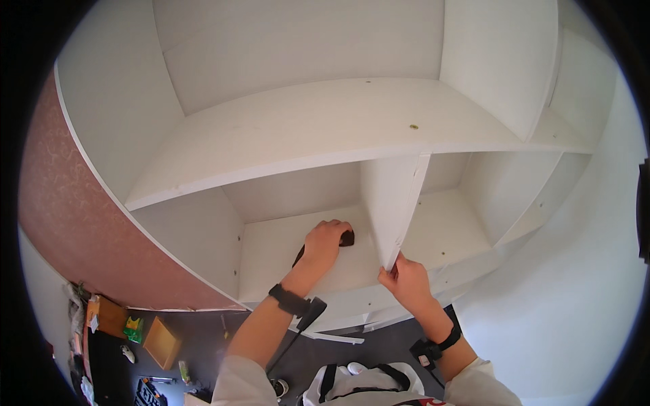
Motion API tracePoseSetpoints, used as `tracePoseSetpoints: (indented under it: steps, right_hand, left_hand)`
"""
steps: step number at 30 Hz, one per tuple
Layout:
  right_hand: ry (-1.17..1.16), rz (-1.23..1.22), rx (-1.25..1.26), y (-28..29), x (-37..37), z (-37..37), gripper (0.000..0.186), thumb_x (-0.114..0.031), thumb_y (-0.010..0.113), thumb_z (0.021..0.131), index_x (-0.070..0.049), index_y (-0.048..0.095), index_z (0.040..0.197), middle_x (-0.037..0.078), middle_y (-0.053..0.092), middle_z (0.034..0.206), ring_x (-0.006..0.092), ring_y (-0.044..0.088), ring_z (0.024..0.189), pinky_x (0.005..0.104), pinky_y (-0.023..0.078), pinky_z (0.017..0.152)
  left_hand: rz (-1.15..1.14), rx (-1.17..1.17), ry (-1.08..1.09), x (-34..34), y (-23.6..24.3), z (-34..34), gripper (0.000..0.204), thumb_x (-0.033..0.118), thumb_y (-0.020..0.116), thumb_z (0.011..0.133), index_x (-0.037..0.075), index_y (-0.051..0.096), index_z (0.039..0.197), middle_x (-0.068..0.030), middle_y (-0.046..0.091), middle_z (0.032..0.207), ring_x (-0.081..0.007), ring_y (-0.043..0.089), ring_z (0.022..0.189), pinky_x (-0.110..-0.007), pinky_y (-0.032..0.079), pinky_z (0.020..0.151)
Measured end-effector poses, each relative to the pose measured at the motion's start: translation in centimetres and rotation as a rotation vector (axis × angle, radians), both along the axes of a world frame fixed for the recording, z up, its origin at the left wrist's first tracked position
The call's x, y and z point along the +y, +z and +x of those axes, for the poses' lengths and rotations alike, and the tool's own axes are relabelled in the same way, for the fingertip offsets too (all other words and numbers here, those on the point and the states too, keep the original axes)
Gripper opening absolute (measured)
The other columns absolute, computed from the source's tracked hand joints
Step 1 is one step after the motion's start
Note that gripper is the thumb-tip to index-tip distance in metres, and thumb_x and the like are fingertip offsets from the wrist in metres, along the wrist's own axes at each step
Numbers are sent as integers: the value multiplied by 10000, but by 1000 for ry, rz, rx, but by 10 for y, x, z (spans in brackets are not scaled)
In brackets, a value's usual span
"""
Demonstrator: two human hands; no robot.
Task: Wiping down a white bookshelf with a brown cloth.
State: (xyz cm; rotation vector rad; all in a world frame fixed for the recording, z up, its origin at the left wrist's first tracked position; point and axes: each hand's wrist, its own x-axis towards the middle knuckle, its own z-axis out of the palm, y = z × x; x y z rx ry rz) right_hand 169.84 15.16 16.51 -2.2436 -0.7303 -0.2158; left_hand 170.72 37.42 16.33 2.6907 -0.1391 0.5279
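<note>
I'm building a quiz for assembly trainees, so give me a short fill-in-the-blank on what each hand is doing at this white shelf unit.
1. The left hand grips a dark tool inside the ____ compartment of the white shelf unit.
2. The right hand pinches the lower front edge of the upright ____.
3. Both wrists wear a ____ strap.

Missing words: lower left; divider panel; black
</note>
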Motion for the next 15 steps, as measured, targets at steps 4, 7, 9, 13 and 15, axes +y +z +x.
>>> tracePoseSetpoints:
  steps: [4, 7, 9, 13, 15]
  right_hand:
    - [1, 19, -16, 0, -2, 0, 257, -231, 634, 792, -4, 523, 838, 110, 591, 574, 307, 623, 547, 393, 511, 544]
    - [-5, -17, -45, 0, -1, 0, 260, -232, 630, 794, -2, 526, 856, 109, 596, 578, 305, 626, 551, 390, 513, 544]
    - [-5, -26, -10, 1, -3, 1, 267, -237, 628, 795, 0, 527, 865, 105, 598, 578, 303, 629, 553, 385, 514, 542]
    - [-22, -34, -32, 2, -1, 1, 269, -244, 629, 795, -5, 530, 869, 101, 601, 580, 301, 630, 555, 382, 515, 542]
    - [-21, -36, -16, 3, 0, 1, 270, -253, 631, 796, -13, 533, 873, 99, 604, 584, 300, 628, 551, 384, 515, 544]
  left_hand:
    - [41, -15, 153, 10, -4, 39, 292, -38, 613, 737, 116, 652, 982, -85, 664, 979, -323, 610, 924, -416, 500, 780]
    - [-3, -45, 140, 31, -16, 62, 293, -39, 614, 736, 108, 658, 987, -101, 662, 983, -336, 606, 938, -424, 496, 794]
    - [-29, 22, 118, 34, -10, 67, 300, -41, 626, 728, 104, 658, 989, -107, 662, 992, -339, 605, 945, -425, 494, 802]
    - [-10, 62, 58, 45, -9, 61, 334, -56, 660, 701, 103, 660, 996, -115, 662, 1020, -342, 602, 950, -423, 490, 817]
    - [-10, 68, 53, 41, -6, 52, 338, -62, 664, 693, 99, 660, 990, -111, 662, 1019, -341, 600, 950, -421, 488, 819]
